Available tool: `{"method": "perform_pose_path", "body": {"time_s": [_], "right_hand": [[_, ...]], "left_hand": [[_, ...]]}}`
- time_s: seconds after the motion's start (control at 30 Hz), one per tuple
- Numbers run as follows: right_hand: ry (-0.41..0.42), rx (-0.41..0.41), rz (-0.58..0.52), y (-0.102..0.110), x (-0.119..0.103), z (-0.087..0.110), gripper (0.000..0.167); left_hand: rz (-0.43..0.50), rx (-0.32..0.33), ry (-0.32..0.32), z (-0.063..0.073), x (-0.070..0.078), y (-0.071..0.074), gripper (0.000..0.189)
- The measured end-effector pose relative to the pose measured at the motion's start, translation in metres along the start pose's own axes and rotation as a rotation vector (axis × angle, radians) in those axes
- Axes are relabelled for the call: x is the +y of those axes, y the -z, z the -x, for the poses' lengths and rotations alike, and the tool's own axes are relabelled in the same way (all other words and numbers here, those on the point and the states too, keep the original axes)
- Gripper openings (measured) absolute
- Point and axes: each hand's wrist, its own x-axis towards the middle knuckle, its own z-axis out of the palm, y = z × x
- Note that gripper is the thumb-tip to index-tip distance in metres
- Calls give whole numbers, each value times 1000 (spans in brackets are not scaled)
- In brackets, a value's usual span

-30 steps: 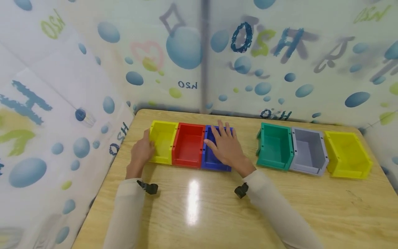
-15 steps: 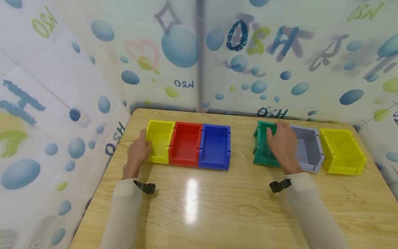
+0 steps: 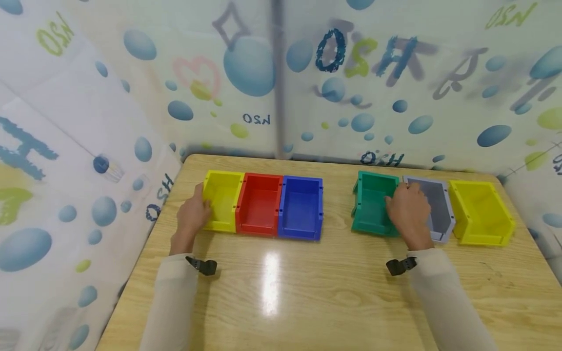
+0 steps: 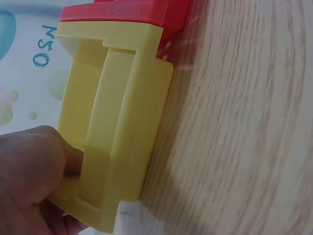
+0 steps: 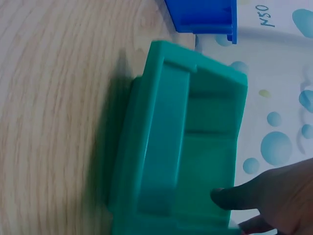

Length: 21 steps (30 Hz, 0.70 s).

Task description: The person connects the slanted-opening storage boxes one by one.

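Observation:
At the left end of a joined row, my left hand [image 3: 193, 213] grips the side wall of a yellow storage bin [image 3: 223, 201]. Its thumb sits inside the bin, other fingers outside, as the left wrist view confirms. A red bin [image 3: 261, 204] and a blue bin [image 3: 300, 210] follow to the right. Across a gap, my right hand [image 3: 409, 210] pinches the right wall of a green bin [image 3: 372, 207]. In the right wrist view the thumb [image 5: 234, 197] is inside the green bin [image 5: 203, 161]; its other fingers are partly hidden. A grey bin [image 3: 440, 207] lies partly behind that hand.
A second yellow bin [image 3: 485, 214] stands at the right end, beside the grey one. All the bins are on a wooden table [image 3: 316, 287]. A patterned wall [image 3: 298, 117] runs along its back, and another stands at the left.
My right hand has left the blue bin, moved right to the green bin and curled its fingers over that bin's right wall. The left hand stays on the left yellow bin.

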Motion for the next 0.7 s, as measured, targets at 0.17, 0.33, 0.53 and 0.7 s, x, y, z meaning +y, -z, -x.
{"method": "perform_pose_path", "body": {"time_s": [0.17, 0.33, 0.53, 0.7], "right_hand": [[26, 4, 7, -1, -6, 3, 49], [50, -22, -10, -2, -11, 5, 51], [36, -149, -180, -10, -15, 1, 68], [77, -191, -219, -18, -12, -1, 80]], "left_hand": [[-11, 5, -3, 0, -1, 1, 58], [-12, 11, -3, 1, -1, 1, 58], [-28, 30, 2, 0, -3, 0, 57], [-24, 19, -1, 0, -2, -1, 57]]}}
